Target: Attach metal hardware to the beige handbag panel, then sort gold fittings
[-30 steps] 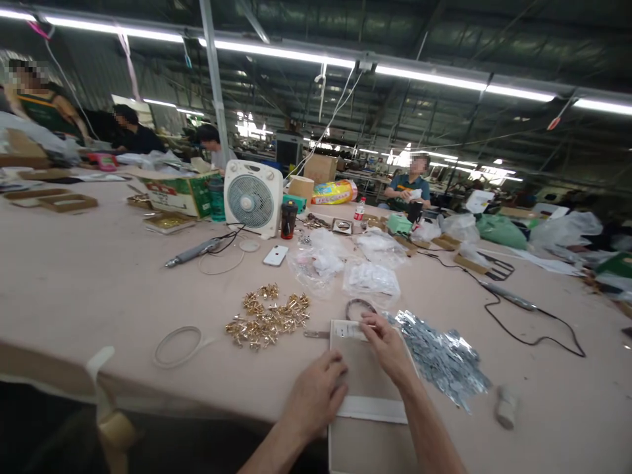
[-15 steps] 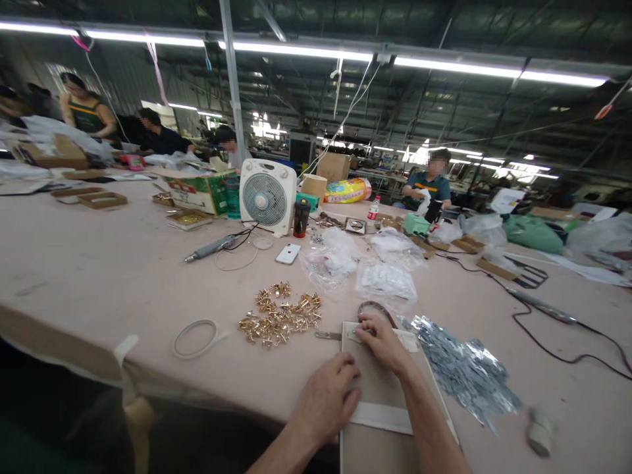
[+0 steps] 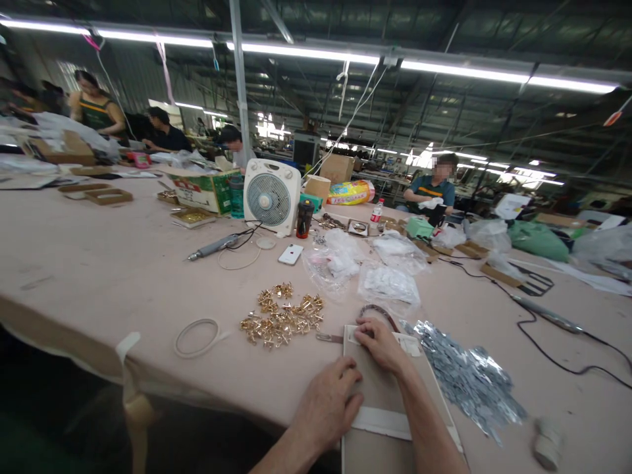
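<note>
A flat grey-brown panel with a white border (image 3: 380,395) lies at the near table edge. My left hand (image 3: 328,401) rests on its left side, fingers curled down against it. My right hand (image 3: 379,342) sits at the panel's far end, fingertips pressed together on a small piece at the top left corner. A thin metal tool (image 3: 328,338) lies just left of that corner. A pile of small gold metal fittings (image 3: 281,316) is to the left, and a heap of silvery pieces (image 3: 469,375) to the right.
A tape ring (image 3: 197,337) lies left of the gold pile. Farther back are clear bags of white parts (image 3: 388,283), a phone (image 3: 290,254), a white fan (image 3: 271,197), a cardboard box (image 3: 202,189) and a black cable (image 3: 548,349). Other people sit across the table.
The view has shifted slightly so things sit a little right and lower. My right hand has edged toward the panel's top left corner; my left hand stays on the panel.
</note>
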Demonstrator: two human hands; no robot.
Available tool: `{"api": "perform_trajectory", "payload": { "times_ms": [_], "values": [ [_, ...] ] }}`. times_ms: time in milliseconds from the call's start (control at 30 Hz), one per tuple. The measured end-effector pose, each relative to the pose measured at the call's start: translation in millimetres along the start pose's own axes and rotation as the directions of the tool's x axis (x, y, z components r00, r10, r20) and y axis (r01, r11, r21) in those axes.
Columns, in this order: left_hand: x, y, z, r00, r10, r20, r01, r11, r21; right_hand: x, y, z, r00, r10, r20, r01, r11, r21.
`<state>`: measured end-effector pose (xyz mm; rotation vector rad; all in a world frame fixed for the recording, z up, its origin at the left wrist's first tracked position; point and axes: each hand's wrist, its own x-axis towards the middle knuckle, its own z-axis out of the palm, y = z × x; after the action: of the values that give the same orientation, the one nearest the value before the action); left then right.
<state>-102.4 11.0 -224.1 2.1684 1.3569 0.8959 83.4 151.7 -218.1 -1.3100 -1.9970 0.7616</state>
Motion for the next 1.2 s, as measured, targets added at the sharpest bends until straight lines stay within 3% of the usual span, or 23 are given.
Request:
{"api": "perform_trajectory", "payload": {
  "times_ms": [533,800,900,1033,1200],
  "values": [
    [-2,-2,3.0,1.0,-0.02,0.005,0.02,1.0,-0.003,6,2,1,0.999,-0.047,-0.022,0.044,0.992,-0.121],
    [-1,-2,2.2,1.0,-0.024,0.008,0.024,1.0,-0.016,-8,-6,21,0.961,-0.064,-0.269,-0.009,0.965,-0.262],
    [0,-3,4.1,1.0,-0.013,0.011,0.013,0.999,-0.043,-12,-16,21,0.938,-0.052,-0.342,0.012,0.993,-0.12],
    [3,-8,5.2,1.0,-0.022,-0.016,0.02,0.994,-0.108,-24,-34,4,0.884,0.026,-0.467,0.014,0.997,0.082],
    [9,-21,-0.9,0.983,-0.166,-0.082,0.131,0.938,-0.321,-91,-47,-17,0.802,0.154,-0.578,0.012,0.962,0.273]
  ]
}}
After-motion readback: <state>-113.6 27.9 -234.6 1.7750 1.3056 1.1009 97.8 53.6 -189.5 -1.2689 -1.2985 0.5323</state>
